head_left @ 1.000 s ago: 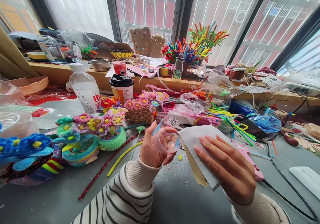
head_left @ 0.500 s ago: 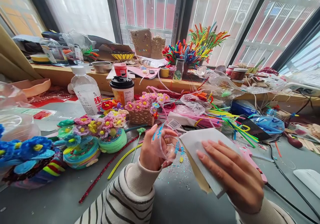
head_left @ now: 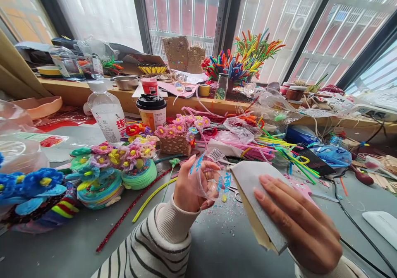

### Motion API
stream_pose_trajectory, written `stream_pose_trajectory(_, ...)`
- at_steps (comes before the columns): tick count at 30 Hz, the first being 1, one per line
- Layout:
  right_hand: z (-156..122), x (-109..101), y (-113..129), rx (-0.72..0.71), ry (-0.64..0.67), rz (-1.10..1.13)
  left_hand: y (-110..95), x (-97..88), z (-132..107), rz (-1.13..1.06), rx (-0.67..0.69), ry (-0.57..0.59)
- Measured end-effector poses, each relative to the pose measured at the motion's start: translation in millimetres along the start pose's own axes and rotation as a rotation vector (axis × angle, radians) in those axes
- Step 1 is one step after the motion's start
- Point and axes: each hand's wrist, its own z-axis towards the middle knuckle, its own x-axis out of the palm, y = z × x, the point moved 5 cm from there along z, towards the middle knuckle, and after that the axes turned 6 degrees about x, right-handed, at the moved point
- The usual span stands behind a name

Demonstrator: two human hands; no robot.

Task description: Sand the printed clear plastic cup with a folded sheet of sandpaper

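My left hand (head_left: pixel 187 183) is closed around a clear plastic cup piece (head_left: pixel 203 183) with blue printing, its round opening turned to the right. My right hand (head_left: pixel 302 220) grips a stiff light-grey sheet (head_left: pixel 260 191) with a tan layer under it, fingers flat on top and thumb hidden. The sheet's left corner is close to the plastic piece, with a small gap between them. Behind that gap, part of a pair of scissors (head_left: pixel 237 196) shows on the grey table. Below the hands lie scattered glitter bits (head_left: pixel 223 218).
Pipe-cleaner flower pots (head_left: pixel 99 183) stand at left, beside a red glitter pipe cleaner (head_left: pixel 133 209). Behind are a water bottle (head_left: pixel 107 112), a lidded coffee cup (head_left: pixel 151 112) and a pink-flower basket (head_left: pixel 175 143). Loose pipe cleaners (head_left: pixel 291 152) and a black cable (head_left: pixel 349 212) lie right.
My right hand has moved right and slightly down with the grey sheet, widening the gap to the plastic piece and uncovering the scissors. My left hand has hardly moved.
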Motion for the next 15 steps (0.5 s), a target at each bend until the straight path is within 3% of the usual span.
stream_pose_trajectory(8, 1.7, 7.6, 7.0, -0.006, 0.004, -0.019, 9.7, 0.0, -1.4, -0.099, -0.159, 0.076)
stream_pose_trajectory(15, 2.7, 4.5, 9.2, -0.022, 0.024, -0.008, 11.6, -6.3, 0.0, -0.143, -0.199, 0.098)
